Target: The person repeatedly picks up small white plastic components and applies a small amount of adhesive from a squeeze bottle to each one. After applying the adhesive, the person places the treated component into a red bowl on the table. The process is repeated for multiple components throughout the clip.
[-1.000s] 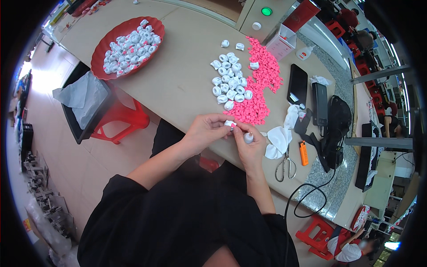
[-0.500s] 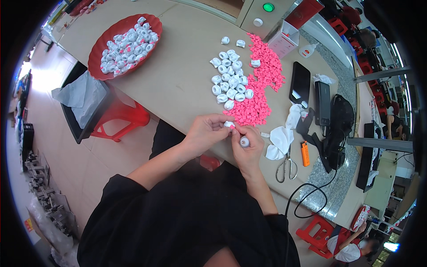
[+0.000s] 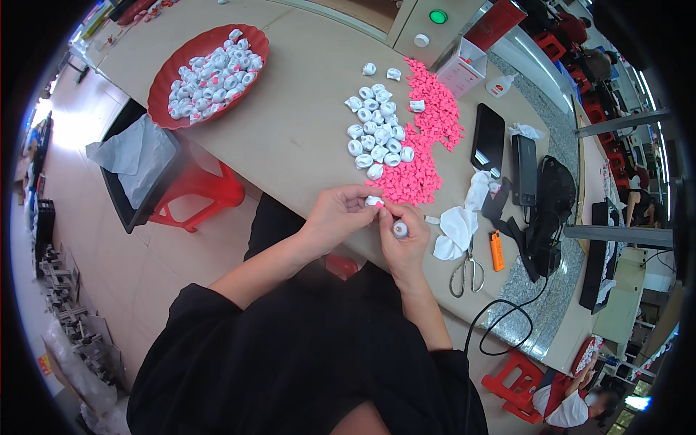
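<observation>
Between thumb and fingers, my left hand [image 3: 330, 219] is closed on a small white molded piece [image 3: 373, 201] at the table's near edge. Against its side sits a tiny pink piece [image 3: 379, 206], which my right hand's fingertips touch. My right hand [image 3: 406, 246] is also closed around a small white bottle [image 3: 399, 229], its tip poking out of the curled fingers; most of it is hidden. Just beyond my hands spreads a heap of small pink pieces [image 3: 412, 177]. Several white molded pieces [image 3: 378, 138] lie in a cluster left of that heap.
A red scalloped bowl [image 3: 161, 80] of white pieces with pink bits stands at far left. To the right lie scissors [image 3: 458, 279], an orange lighter [image 3: 496, 251], white cloth scraps [image 3: 454, 230], a phone [image 3: 489, 138], a power bank [image 3: 524, 170] and a cable [image 3: 500, 353]. A stool [image 3: 190, 203] holds a black bin.
The view has shifted very slightly. Both hands stay together at the same spot, still holding the white piece, with hardly any finger movement.
</observation>
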